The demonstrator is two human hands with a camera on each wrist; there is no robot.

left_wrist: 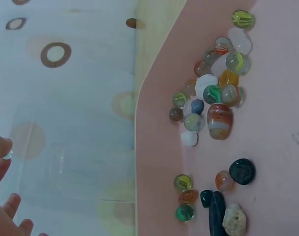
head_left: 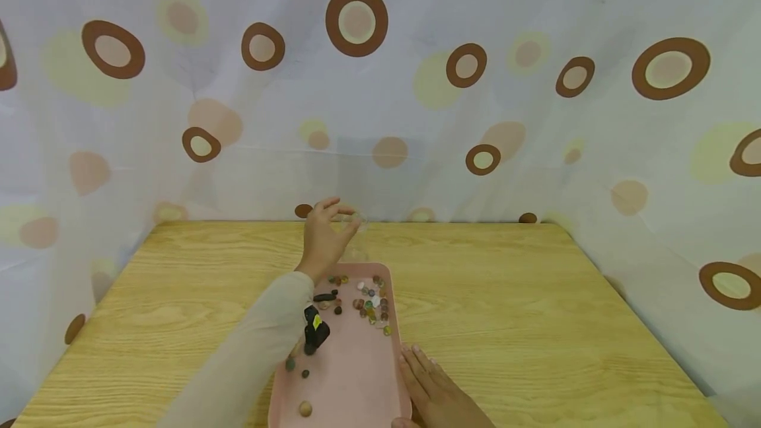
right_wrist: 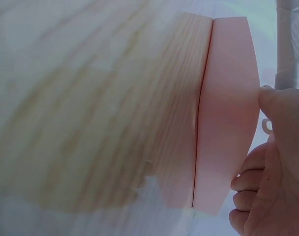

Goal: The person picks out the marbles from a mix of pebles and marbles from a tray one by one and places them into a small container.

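My left hand (head_left: pixel 327 233) is raised past the far end of the pink tray (head_left: pixel 357 368), thumb and forefinger pinching a small clear glassy piece (left_wrist: pixel 9 155); I cannot tell its kind. Right at those fingertips is the rim of a see-through container (head_left: pixel 363 222), standing behind the tray. My right hand (head_left: pixel 436 388) lies along the tray's right side, its fingers straight against the outer wall. In the right wrist view its thumb touches the tray's rim. Marbles and pale stones (head_left: pixel 369 305) cluster at the tray's far right.
Inside the tray's left side lie a long dark stone (head_left: pixel 324 297), a few greenish stones (head_left: pixel 290 363) and a round tan bead (head_left: pixel 306 408). Wood-grain tabletop (head_left: pixel 505 309) surrounds the tray. A patterned curtain (head_left: pixel 416 104) hangs behind the table and along both sides.
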